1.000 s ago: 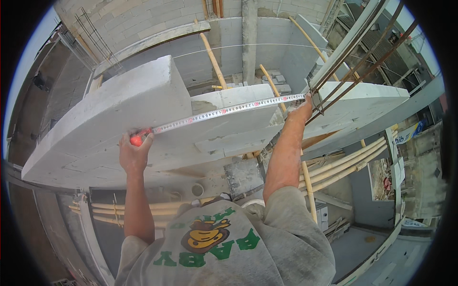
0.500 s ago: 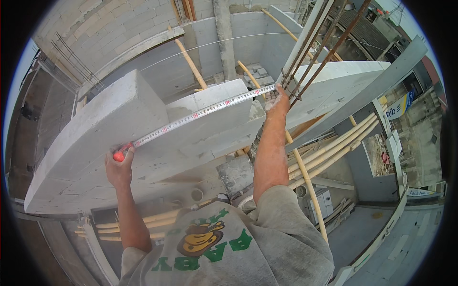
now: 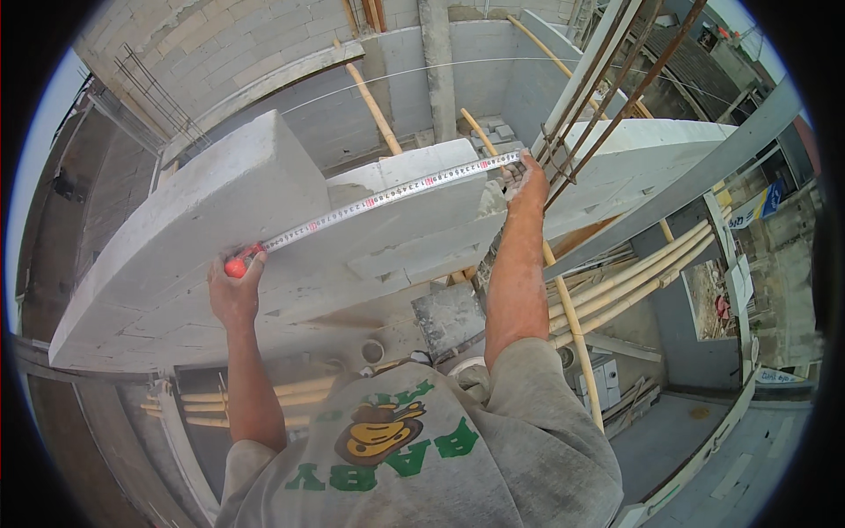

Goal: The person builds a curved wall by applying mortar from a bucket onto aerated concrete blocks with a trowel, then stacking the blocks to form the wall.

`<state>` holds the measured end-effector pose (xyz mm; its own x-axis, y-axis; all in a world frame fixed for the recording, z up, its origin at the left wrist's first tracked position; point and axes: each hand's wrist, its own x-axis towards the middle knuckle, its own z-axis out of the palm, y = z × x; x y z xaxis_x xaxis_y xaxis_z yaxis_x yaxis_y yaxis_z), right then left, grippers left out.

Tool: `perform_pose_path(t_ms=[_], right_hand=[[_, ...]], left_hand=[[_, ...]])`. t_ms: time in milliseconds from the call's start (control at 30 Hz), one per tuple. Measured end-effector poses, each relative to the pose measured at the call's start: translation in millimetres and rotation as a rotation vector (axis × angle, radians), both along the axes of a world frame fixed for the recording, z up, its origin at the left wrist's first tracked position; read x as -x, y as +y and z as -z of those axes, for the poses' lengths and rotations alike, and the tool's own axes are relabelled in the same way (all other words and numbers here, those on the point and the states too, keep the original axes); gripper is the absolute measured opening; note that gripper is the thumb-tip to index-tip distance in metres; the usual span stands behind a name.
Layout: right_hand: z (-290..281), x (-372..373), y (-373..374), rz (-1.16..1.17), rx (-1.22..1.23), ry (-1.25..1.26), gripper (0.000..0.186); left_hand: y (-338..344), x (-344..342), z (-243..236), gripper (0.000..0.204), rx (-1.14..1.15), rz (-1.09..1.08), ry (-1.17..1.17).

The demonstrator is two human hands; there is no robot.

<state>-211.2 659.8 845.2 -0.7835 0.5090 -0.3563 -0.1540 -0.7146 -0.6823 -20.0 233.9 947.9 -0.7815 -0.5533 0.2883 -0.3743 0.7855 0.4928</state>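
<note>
A: Why is the tape measure (image 3: pixel 387 195) stretched so flat across the wall top (image 3: pixel 264 211)?

B: To lie along the block course. The left hand (image 3: pixel 233 295) is clenched round the red case (image 3: pixel 236 264) at the near left, pressing it against the block face, while the right hand (image 3: pixel 528 180) pins the far end of the blade down at the right, beside the rusty bars (image 3: pixel 598 106). Its fingers are closed on the blade tip, as far as I can tell.

A: So the tape sits where?

B: On top of the pale blocks, running from left to right between the two hands, taut and touching the surface.

A: Any room to move?

B: Little on the right: the bars stand just beside that hand. Left of the case the wall top runs on, open. Below, bamboo poles (image 3: pixel 616 282) and a long drop to the floor.
</note>
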Motion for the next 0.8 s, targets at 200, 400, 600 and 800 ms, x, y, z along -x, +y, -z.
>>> perform_pose_path(t_ms=[200, 400, 600, 800], right_hand=[[-2.5, 3.5, 5.1, -0.047, -0.044, -0.034, 0.017], [-4.2, 0.9, 5.8, -0.116, -0.158, -0.067, 0.017], [-0.7, 2.8, 14.7, -0.119, -0.115, -0.053, 0.014], [7.5, 7.5, 18.0, -0.112, -0.128, -0.063, 0.012]], left_hand=[[-5.1, 3.1, 4.8, 0.056, -0.030, -0.004, 0.004], [-10.0, 3.7, 5.1, 0.058, -0.038, 0.000, 0.047], [-11.4, 4.5, 9.5, 0.060, 0.036, -0.032, 0.060], [-5.5, 0.6, 0.6, 0.052, -0.030, -0.014, 0.012]])
